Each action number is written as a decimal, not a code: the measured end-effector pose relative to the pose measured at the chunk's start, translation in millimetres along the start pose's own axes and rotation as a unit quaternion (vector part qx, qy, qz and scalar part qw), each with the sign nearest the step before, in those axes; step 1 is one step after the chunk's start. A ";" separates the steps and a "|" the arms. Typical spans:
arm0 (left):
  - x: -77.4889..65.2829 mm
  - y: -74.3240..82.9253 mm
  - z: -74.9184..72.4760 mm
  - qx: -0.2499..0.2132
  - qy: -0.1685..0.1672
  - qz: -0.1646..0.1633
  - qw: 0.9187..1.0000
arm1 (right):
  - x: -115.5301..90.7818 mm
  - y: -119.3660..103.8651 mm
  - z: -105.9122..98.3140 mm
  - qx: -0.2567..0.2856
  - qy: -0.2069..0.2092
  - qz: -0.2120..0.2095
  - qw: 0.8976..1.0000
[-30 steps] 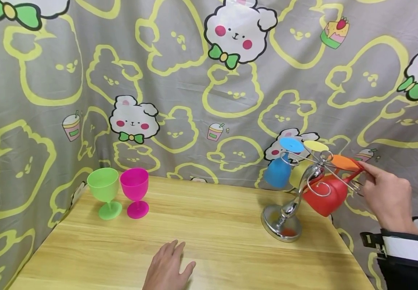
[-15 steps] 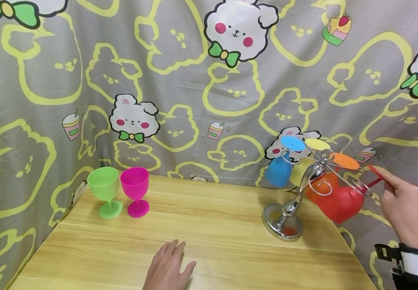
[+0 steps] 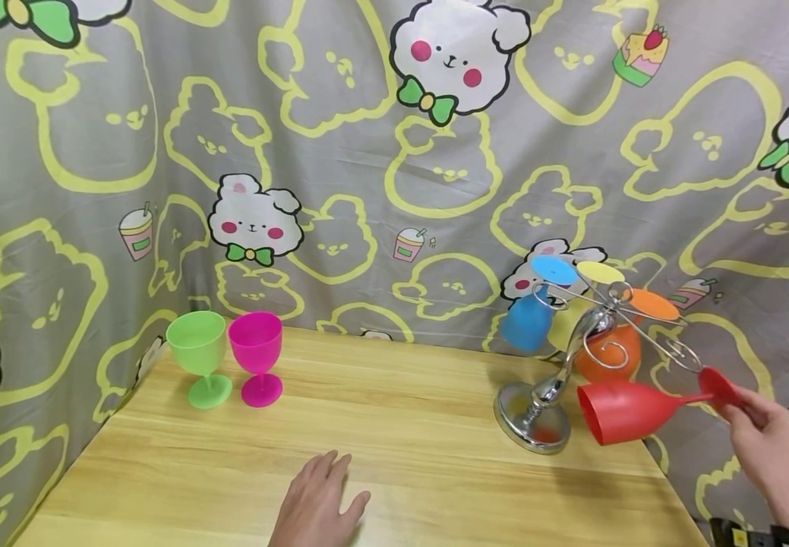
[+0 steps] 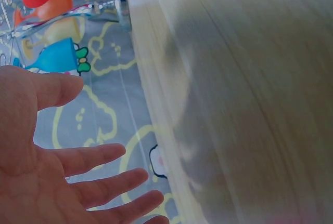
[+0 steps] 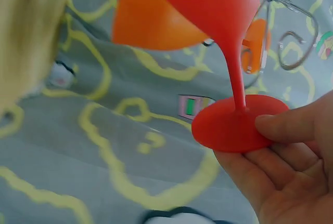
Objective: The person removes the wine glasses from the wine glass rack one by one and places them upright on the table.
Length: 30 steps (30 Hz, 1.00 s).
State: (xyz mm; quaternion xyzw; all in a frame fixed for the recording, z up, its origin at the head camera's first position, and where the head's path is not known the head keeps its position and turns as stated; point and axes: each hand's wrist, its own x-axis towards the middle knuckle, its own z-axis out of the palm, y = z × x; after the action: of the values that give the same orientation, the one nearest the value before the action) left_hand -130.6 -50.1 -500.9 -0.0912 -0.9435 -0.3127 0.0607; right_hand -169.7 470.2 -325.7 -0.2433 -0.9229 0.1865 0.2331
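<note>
My right hand (image 3: 780, 448) pinches the base of a red goblet (image 3: 629, 410) between thumb and fingers. In the head view the goblet lies sideways, its bowl pointing left, in front of the chrome glass rack (image 3: 558, 372). The right wrist view shows the thumb on top of the round red base (image 5: 229, 125) and the fingers beneath. From the rack hang a blue goblet (image 3: 527, 319), a yellow goblet (image 3: 565, 323) and an orange goblet (image 3: 609, 353), all upside down. My left hand (image 3: 319, 497) holds nothing, fingers extended, over the front of the table.
A green goblet (image 3: 197, 346) and a magenta goblet (image 3: 256, 342) stand upright at the back left of the wooden table (image 3: 394, 410). A patterned curtain (image 3: 339, 167) encloses the back and sides. The rack's curled wire arms reach toward the right hand.
The red goblet has come off the rack's wire arm and tipped sideways, moving right and down with my right hand. My left hand stays where it was.
</note>
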 end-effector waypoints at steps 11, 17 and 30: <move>2.5 2.9 -0.8 -0.011 -0.018 0.005 1.000 | -43.2 23.2 64.2 0.139 -0.146 0.031 0.979; 2.5 4.4 -0.2 -0.014 -0.022 0.006 1.000 | -75.0 0.9 108.0 0.363 -0.243 0.073 0.897; 2.3 11.6 1.7 -0.021 -0.012 0.004 1.000 | -148.5 -80.8 162.0 0.461 -0.285 0.098 0.835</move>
State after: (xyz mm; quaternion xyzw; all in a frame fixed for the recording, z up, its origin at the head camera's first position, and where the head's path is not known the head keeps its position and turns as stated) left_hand -130.5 -39.7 -495.1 -0.0999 -0.9372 -0.3308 0.0483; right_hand -168.5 287.6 -472.3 -0.1331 -0.7271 0.6731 0.0250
